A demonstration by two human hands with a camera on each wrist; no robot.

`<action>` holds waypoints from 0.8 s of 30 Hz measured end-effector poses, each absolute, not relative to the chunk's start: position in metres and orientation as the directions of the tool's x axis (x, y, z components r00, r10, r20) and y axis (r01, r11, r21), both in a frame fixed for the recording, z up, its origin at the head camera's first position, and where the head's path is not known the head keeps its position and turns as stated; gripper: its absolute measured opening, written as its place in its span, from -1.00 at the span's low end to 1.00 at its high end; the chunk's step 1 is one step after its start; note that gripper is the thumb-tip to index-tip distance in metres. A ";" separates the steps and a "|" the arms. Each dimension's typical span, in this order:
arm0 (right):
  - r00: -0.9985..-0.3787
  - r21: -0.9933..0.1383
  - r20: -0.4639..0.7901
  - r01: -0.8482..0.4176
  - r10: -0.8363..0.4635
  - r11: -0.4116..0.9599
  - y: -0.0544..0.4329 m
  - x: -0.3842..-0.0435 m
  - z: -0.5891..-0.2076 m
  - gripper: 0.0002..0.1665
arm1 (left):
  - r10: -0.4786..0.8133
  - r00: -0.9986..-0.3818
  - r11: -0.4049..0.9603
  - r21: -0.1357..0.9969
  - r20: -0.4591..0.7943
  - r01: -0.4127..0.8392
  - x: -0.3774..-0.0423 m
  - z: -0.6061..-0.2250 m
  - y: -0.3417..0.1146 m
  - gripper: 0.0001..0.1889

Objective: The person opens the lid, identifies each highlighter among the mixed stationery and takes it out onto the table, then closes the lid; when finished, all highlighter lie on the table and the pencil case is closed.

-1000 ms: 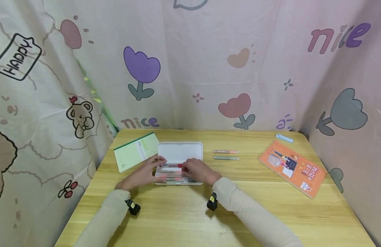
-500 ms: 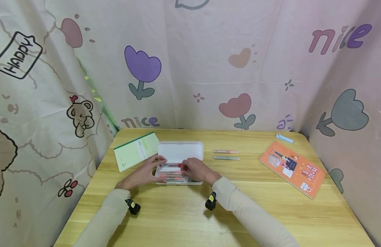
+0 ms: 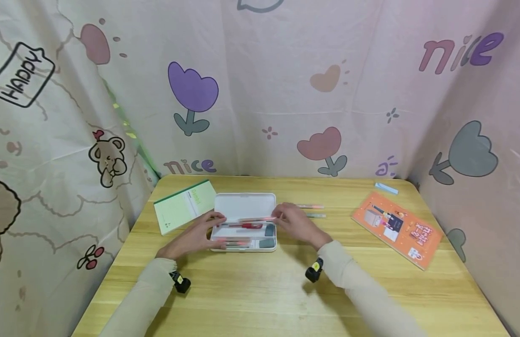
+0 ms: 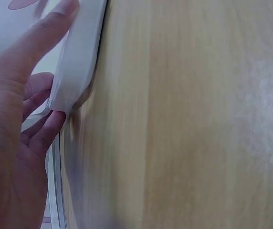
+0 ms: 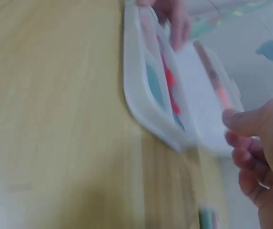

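Coral-tipped pen [image 3: 255,219] was pinched by the right hand [image 3: 299,223] above the open white pencil case [image 3: 245,204], red pen [image 3: 252,225] lay inside, left hand [image 3: 195,236] gripped the case's left end, green notebook [image 3: 185,207] and orange book [image 3: 396,231] were on the surface [image 3: 251,299].

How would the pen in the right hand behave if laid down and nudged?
The pen is probably stiff: it juts straight out from the right hand. It is likely light, being slim and pinched near one end. Nudged, it might roll, being rod-shaped, though blur hides its exact cross-section.
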State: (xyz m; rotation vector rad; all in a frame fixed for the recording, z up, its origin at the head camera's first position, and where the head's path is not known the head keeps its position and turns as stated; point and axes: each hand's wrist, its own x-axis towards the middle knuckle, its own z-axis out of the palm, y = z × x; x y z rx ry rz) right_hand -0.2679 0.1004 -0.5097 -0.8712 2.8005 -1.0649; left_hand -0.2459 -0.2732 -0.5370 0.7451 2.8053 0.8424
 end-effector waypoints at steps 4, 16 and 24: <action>-0.869 -0.628 0.217 -0.472 -0.444 0.618 0.135 -0.268 -0.509 -0.85 | 0.485 -0.874 0.725 0.550 0.022 0.416 -0.245 -0.537 -0.273 -0.01; -0.904 -0.547 0.266 -0.426 -0.333 0.720 0.214 -0.256 -0.534 -0.87 | 0.482 -0.876 0.726 0.549 0.024 0.414 -0.244 -0.535 -0.273 -0.02; -0.913 -0.557 0.250 -0.409 -0.323 0.723 0.229 -0.253 -0.549 -0.90 | 0.475 -0.880 0.731 0.548 0.017 0.406 -0.244 -0.536 -0.272 -0.02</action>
